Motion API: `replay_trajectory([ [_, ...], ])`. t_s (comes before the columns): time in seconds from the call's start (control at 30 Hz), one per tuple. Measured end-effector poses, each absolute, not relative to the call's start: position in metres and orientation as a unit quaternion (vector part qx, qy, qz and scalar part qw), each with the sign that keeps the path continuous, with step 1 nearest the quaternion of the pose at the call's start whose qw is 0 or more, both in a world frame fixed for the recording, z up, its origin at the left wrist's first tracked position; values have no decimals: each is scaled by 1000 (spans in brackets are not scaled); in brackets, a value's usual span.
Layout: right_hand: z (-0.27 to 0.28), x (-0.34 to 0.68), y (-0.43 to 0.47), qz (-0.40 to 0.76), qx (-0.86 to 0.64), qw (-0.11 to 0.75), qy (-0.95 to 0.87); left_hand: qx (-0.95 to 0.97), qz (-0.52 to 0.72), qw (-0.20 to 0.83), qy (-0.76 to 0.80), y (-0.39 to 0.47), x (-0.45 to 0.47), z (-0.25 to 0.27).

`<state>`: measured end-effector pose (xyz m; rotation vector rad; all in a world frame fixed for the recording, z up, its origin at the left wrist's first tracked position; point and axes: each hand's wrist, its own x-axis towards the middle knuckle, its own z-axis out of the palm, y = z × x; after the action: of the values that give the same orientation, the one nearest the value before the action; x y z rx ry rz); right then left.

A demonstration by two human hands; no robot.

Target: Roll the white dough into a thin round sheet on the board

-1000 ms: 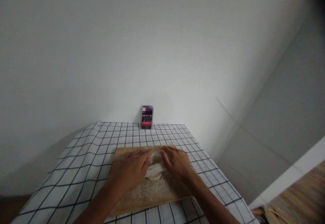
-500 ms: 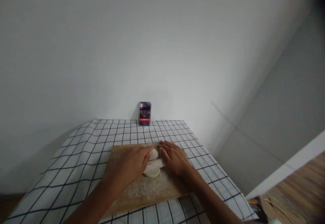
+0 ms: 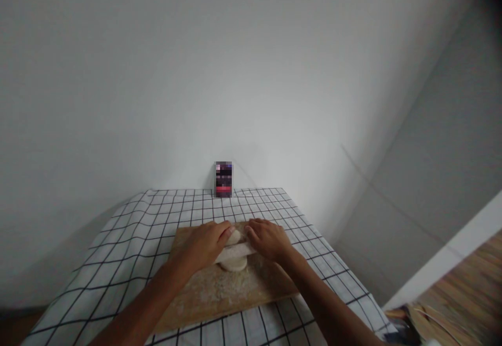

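A pale, floury rolling pin (image 3: 235, 252) lies across a flattened round of dough (image 3: 234, 265) on the wooden board (image 3: 219, 299). My left hand (image 3: 209, 240) is curled over the pin's left part, and my right hand (image 3: 269, 239) is curled over its right part. Dough shows on both the near and the far side of the pin, between my hands. Loose flour is scattered over the near half of the board. Both ends of the pin are hidden under my hands.
A white cloth with dark checks (image 3: 129, 241) covers the table under the board. At the back, a blurred upright device (image 3: 223, 180) leans by the wall (image 3: 251, 74). Right of the table are a wooden floor (image 3: 470, 283) and some items low down.
Both hands have closed more around the rolling pin; before, their fingers lay flatter and further forward. The pin sits slightly more tilted across the dough. The view has shifted a little.
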<state>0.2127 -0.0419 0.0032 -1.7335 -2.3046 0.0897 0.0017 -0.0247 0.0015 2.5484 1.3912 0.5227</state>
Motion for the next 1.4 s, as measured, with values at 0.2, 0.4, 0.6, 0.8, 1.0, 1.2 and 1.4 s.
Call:
replay_trajectory([
  [0.2,-6,212,-59,17,-603,161,-781,860,199,82,462,-33,1,-7],
  [0.4,-17,211,-93,-14,-611,188,-768,832,206,-23,515,-55,3,-15],
  [0.6,-20,213,-117,13,-610,211,-763,809,231,-48,538,-67,1,-16],
  [0.8,-16,211,-107,22,-620,217,-754,814,178,-2,553,-25,7,-12],
  [1.0,-17,208,-100,12,-645,201,-737,821,160,45,546,10,17,-2],
  [1.2,-9,205,-99,11,-670,157,-726,833,157,87,523,23,10,-15],
  [1.4,0,200,-102,-1,-672,146,-726,847,158,83,501,25,2,-31],
])
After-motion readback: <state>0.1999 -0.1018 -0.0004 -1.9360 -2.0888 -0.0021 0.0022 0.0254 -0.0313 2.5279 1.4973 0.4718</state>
